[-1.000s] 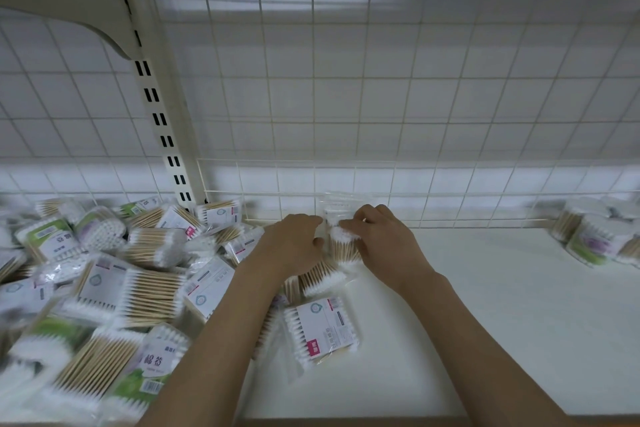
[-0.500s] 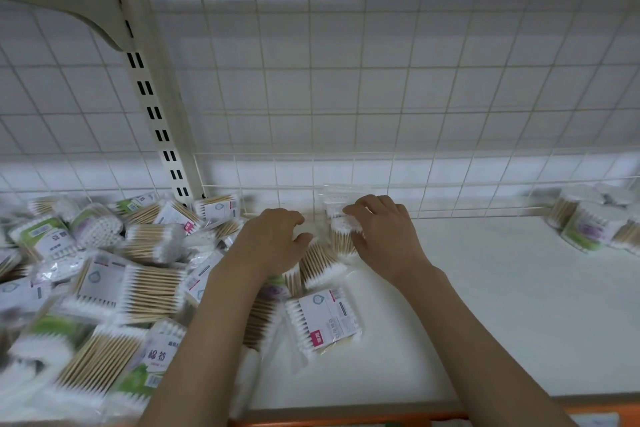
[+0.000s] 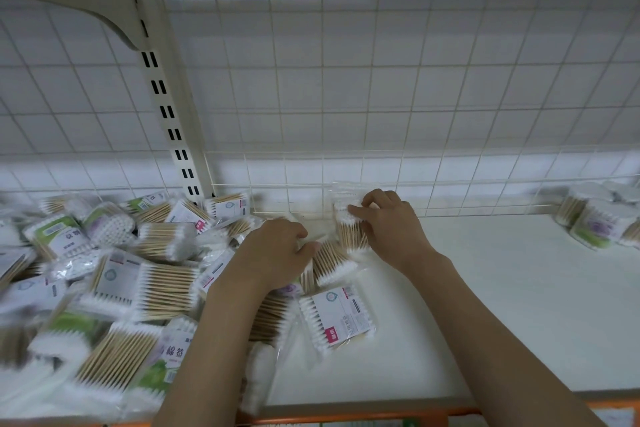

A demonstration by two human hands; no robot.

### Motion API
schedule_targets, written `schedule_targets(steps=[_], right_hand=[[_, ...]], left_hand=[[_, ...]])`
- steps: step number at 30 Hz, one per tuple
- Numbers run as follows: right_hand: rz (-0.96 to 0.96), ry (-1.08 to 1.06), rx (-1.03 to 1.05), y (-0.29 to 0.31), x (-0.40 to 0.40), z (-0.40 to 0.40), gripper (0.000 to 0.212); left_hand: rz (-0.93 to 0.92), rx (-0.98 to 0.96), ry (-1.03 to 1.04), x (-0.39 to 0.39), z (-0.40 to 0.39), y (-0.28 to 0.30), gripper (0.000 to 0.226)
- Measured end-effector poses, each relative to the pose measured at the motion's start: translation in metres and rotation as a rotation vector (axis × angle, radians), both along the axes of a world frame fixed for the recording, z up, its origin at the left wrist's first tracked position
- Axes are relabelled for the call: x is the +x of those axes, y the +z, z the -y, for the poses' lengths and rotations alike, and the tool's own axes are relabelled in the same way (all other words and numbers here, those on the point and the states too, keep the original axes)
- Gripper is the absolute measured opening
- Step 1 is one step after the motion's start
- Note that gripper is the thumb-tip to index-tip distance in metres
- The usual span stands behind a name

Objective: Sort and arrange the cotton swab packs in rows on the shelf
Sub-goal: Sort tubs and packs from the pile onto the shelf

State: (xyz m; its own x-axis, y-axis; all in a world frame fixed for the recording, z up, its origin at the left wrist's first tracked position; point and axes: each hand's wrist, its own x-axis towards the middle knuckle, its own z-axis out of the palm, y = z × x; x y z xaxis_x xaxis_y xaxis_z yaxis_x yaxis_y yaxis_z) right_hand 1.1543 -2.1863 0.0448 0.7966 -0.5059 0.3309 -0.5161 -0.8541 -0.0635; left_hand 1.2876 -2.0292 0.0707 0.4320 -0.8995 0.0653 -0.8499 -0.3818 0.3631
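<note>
Clear crinkly pack of wooden cotton swabs (image 3: 349,229), against white wire grid (image 3: 381,163): light, slippery; my right hand (image 3: 391,229) pinched its top, left hand (image 3: 277,253) curled on a neighbouring pack (image 3: 332,262).

Dim, cool light is falling evenly across the white shelf (image 3: 502,305).
Packs (image 3: 114,340) at lower left are smearing into motion blur; grid lines are bowing toward the edges.

One head-worn, wide-angle view looks forward and down into a shelf (image 3: 502,288) from close in front of it. It faces the wire grid (image 3: 346,97) at the back, whose straight lines bow toward the frame's edges. Both forearms enter from the bottom edge. The shelf's front lip runs along the bottom, and an upright (image 3: 166,107) stands left of centre.
</note>
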Motion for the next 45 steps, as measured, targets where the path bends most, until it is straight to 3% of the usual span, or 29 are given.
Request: schedule_targets(steps=[16,32,36,40,45], right_hand=[[0.045,-0.066,-0.012,0.001,-0.004,-0.011,0.049],[0.035,-0.103,0.015,0.001,-0.013,-0.019,0.055],[0.035,-0.094,0.031,0.001,-0.015,-0.018,0.046],[0.077,-0.028,0.178,0.003,-0.016,-0.014,0.038],[0.007,-0.039,-0.030,0.006,-0.009,-0.005,0.034]], left_hand=[[-0.060,-0.030,-0.054,-0.002,-0.018,-0.004,0.064],[-0.129,-0.058,-0.102,-0.001,-0.027,-0.004,0.073],[-0.130,-0.025,-0.121,0.000,-0.026,-0.004,0.076],[-0.144,-0.024,-0.114,0.000,-0.024,-0.007,0.071],[-0.133,-0.031,-0.114,0.002,-0.022,-0.008,0.067]])
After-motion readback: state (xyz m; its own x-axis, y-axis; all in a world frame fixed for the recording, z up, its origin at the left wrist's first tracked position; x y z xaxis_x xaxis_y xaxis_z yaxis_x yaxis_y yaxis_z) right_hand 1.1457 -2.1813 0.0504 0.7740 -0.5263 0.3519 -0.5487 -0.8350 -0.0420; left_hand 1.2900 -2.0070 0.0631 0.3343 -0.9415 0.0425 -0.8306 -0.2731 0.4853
